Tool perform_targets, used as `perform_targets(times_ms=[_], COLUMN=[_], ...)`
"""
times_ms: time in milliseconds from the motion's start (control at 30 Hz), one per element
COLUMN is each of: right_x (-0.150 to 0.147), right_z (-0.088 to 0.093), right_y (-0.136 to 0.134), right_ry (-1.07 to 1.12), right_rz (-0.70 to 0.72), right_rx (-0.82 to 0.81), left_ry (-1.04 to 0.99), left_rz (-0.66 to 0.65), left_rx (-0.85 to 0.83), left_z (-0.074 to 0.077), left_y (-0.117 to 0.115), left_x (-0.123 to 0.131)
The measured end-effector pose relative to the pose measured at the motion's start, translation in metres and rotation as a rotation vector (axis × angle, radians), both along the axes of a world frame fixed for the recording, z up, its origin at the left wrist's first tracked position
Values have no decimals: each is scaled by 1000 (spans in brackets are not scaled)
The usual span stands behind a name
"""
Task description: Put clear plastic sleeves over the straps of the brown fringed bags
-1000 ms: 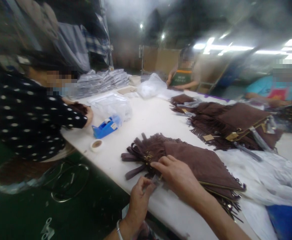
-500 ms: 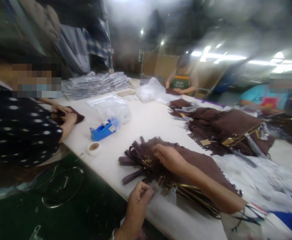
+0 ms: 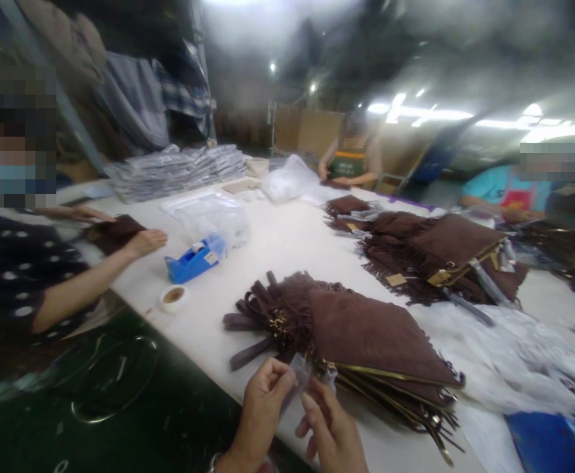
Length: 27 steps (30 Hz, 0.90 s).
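Your left hand [image 3: 266, 397] pinches the clear plastic [image 3: 299, 372] just beside the brown bags [image 3: 366, 328]; whether your half-curled right hand [image 3: 334, 426] grips it I can't tell, and a hard tug could tear it.

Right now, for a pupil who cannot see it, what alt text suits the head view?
The left hand pinches some clear plastic, the right hand close beside it, next to stacked brown fringed bags on a white table. Beyond are a blue tape dispenser, a tape roll and a person in a spotted top.
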State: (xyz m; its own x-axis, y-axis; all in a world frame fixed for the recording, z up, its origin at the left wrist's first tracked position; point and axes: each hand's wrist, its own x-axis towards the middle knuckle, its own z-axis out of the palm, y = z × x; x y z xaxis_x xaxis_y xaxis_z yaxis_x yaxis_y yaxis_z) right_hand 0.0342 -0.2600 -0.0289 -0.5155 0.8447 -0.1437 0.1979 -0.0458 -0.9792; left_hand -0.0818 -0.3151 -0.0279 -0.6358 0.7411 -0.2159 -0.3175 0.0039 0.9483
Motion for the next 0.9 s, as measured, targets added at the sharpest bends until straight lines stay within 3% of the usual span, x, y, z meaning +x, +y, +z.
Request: perform_targets(times_ms=[167, 467, 633, 900], right_x=[-19, -48, -52, -46], right_z=[4, 1, 4, -11], right_y=[-1, 11, 14, 16], right_ry=[200, 505, 584, 520], right_rz=[-127, -255, -233, -230], right_rx=[-234, -670, -677, -581], left_ry=[69, 321, 381, 464], left_rz=[23, -30, -45, 50], left_rx=[-23, -92, -146, -158], left_z=[3, 29, 27, 26], left_y=[-6, -13, -10, 12], left_x=[-4, -26, -29, -17])
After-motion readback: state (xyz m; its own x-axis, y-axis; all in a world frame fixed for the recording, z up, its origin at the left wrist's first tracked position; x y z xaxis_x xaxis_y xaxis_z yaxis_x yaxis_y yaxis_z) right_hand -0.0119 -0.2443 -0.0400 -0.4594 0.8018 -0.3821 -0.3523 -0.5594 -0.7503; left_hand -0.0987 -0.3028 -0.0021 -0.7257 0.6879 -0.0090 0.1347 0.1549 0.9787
